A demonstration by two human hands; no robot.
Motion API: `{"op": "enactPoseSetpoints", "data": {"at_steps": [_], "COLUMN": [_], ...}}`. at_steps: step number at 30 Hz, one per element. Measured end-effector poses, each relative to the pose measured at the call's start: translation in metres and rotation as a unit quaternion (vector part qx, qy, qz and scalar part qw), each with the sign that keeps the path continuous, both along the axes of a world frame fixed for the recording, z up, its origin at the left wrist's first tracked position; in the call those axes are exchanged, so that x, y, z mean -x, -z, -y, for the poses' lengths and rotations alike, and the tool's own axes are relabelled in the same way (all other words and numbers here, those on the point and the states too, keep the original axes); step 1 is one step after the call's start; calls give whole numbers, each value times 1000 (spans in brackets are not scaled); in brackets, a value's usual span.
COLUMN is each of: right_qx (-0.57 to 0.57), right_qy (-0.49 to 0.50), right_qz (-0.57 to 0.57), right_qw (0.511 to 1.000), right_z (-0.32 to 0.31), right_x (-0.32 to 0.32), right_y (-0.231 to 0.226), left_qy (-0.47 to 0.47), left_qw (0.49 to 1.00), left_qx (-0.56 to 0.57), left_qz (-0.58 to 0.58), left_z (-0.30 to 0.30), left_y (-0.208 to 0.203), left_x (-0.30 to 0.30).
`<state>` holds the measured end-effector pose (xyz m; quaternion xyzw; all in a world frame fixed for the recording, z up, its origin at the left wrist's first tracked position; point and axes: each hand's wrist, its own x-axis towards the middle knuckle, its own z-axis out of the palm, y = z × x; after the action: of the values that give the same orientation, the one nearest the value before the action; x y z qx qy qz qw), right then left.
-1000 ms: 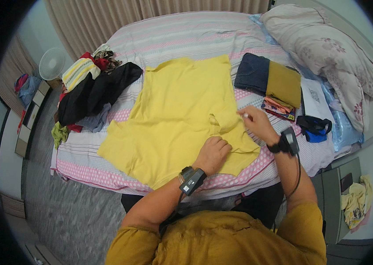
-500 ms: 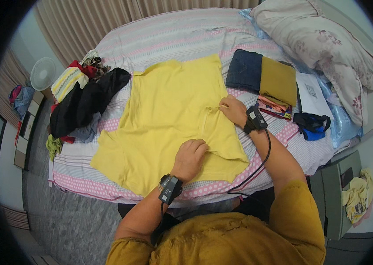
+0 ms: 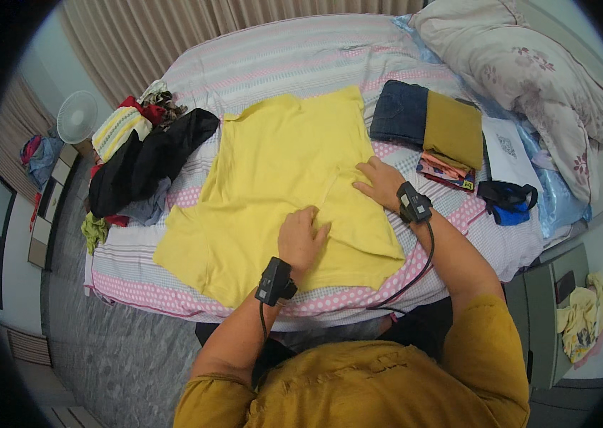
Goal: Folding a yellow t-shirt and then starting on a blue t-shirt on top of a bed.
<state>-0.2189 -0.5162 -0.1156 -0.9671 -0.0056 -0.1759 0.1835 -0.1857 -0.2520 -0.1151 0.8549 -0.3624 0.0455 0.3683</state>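
Observation:
A yellow T-shirt (image 3: pixel 262 167) lies spread over the bed in front of me, with shallow creases and its right-hand part lying unevenly. My left hand (image 3: pixel 301 241) rests on the shirt's lower middle, thumb apart from the fingers. Farther up and to the right, my right hand (image 3: pixel 383 184) lies on the shirt's right edge with its fingers spread. Neither hand grips the cloth. A black band with a small box sits on each wrist, and a cable runs from each.
A loose heap of clothes (image 3: pixel 137 167) lies at the left. To the right are folded jeans (image 3: pixel 398 114), a folded mustard garment (image 3: pixel 453 132) on other folded clothes, a white paper sheet (image 3: pixel 508 153) and a blue-and-black item (image 3: pixel 507 202). A floral quilt (image 3: pixel 523 78) covers the far right corner.
My right hand has let go of the pinched cloth by the right edge, which now lies flatter. My left hand has slid slightly up and its fingers have opened.

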Motion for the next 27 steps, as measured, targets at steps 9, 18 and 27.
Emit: {"op": "enactPoseSetpoints", "data": {"at_steps": [9,18,27], "right_qx": [30,104,166], "right_qy": [42,-78,-3], "right_qz": [68,2,-28], "right_qw": [996,991,986], "right_z": [-11,-39,3], "right_x": [-1,9,-55], "right_y": [-17,21,45], "left_qy": [-8,395,427], "left_qw": [999,905,890], "left_qx": [-13,-90,-108], "left_qz": [-47,131,120], "left_z": [-24,20,20], "left_y": [-19,7,20], "left_x": [5,59,56]}}
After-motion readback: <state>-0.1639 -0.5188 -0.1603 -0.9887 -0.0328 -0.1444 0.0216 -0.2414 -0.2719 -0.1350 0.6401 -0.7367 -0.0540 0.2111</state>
